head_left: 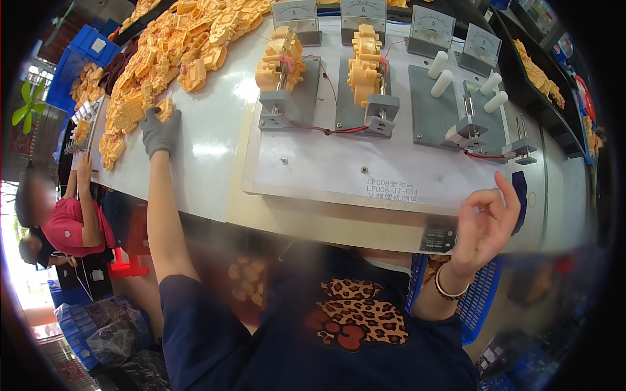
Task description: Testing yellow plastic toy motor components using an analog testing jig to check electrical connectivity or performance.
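Observation:
My left hand (161, 133), in a grey glove, reaches to the near edge of a large pile of yellow plastic gearboxes (195, 39). Its thumb and fingers are closed around one yellow gearbox (165, 109). My bare right hand (488, 218) hovers off the front right of a white test board (313, 171), fingers loosely curled and apart, nothing visible in them. Two similar yellow gearboxes, a left one (282, 60) and a right one (366, 65), sit on grey fixtures of the board, beside metal clamps with red wires. A third grey fixture (424, 120) shows bare white pegs (442, 83).
Several analog meters (432, 31) line the board's far side. A black tray (544, 98) with yellow parts stands at the right. A blue basket (481, 296) is below the table edge at my right. Another person (72, 225) in a pink shirt works at the far left.

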The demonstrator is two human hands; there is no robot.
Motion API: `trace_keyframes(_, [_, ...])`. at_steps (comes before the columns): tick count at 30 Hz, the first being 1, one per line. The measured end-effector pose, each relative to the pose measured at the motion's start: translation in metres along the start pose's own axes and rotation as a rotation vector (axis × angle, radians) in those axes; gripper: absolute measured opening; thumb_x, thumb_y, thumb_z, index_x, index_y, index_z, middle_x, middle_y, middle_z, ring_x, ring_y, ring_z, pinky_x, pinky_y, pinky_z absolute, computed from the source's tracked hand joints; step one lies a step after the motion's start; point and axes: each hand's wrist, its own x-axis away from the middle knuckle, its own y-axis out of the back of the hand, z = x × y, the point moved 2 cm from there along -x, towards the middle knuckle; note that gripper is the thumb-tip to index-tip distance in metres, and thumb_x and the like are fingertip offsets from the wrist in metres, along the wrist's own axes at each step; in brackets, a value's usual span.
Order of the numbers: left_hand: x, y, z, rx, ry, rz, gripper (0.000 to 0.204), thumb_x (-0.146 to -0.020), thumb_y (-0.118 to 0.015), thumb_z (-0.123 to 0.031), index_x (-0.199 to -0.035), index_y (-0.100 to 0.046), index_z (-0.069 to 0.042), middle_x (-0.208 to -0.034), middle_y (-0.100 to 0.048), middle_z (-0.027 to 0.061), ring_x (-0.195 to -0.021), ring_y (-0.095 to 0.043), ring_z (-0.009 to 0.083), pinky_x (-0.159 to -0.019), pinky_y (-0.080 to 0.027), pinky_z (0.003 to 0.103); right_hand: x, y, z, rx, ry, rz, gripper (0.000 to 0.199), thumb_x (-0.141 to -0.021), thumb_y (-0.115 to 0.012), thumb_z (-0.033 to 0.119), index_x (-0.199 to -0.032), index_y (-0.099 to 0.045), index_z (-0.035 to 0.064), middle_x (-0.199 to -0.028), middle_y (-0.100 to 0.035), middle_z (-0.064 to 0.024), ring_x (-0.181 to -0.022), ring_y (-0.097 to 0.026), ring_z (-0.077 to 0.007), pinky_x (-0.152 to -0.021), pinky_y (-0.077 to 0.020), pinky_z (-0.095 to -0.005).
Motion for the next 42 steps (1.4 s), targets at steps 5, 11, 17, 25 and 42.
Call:
trace_keyframes(5, [0.003,0.008,0.018,1.307,0.033,0.394,0.047,-0.088,-0.063,-0.029,-0.125,-0.05,-0.003,-0.119,-0.06,0.016,-0.097,-0.065,0.0291,-0.076,-0.058,0.037,-0.005,0.009,-0.004,0.017,0.093,-0.027,0.053,-0.077,-0.057,-0.003,-0.128,-0.045,-0.0078,-0.088,-0.056,-0.0115,-0.078,-0.049,-0.015,-0.078,-0.0372,-0.0265])
trace_keyframes(11, [0.069,0.079,-0.061,2.24,-0.09,1.17,0.063,-0.091,-0.056,-0.034,-0.139,-0.037,0.002,-0.103,-0.057,0.0091,-0.079,-0.052,0.0163,-0.063,-0.045,0.025,-0.031,-0.021,0.005,0.083,0.08,-0.056,0.05,-0.076,-0.061,0.001,-0.125,-0.052,-0.0033,-0.114,-0.052,-0.0105,-0.094,-0.05,-0.0163,-0.082,-0.0425,-0.0303])
trace_keyframes(17, [0.114,0.114,-0.122,2.201,-0.065,1.365,0.064,-0.095,-0.049,-0.042,-0.138,-0.038,0.004,-0.096,-0.055,0.0073,-0.069,-0.042,0.0156,-0.056,-0.039,0.025,-0.035,-0.024,-0.014,-0.058,-0.038,0.073,0.048,-0.077,-0.065,0.004,-0.124,-0.054,-0.0008,-0.114,-0.052,-0.0084,-0.09,-0.052,-0.0152,-0.077,-0.0452,-0.0265])
trace_keyframes(25, [0.123,0.156,-0.223,1.711,-0.354,1.3,0.056,-0.102,-0.04,-0.041,-0.143,-0.038,-0.003,-0.124,-0.058,0.0216,-0.097,-0.066,0.0288,-0.06,-0.059,0.034,-0.034,-0.024,-0.015,-0.01,0.136,0.084,0.05,-0.057,-0.06,0.005,-0.107,-0.057,0.0007,-0.087,-0.051,-0.0058,-0.065,-0.042,-0.0138,-0.058,-0.0364,-0.0247])
trace_keyframes(42, [0.218,0.123,-0.384,0.17,-1.314,0.786,0.059,-0.093,-0.044,-0.06,-0.13,-0.051,-0.015,-0.106,-0.066,0.0185,-0.1,-0.065,0.0352,-0.088,-0.049,0.044,-0.035,-0.014,-0.009,0.023,0.19,0.212,0.058,-0.057,-0.062,0.006,-0.114,-0.053,-0.0011,-0.089,-0.049,-0.0079,-0.07,-0.046,-0.0158,-0.065,-0.0392,-0.0263])
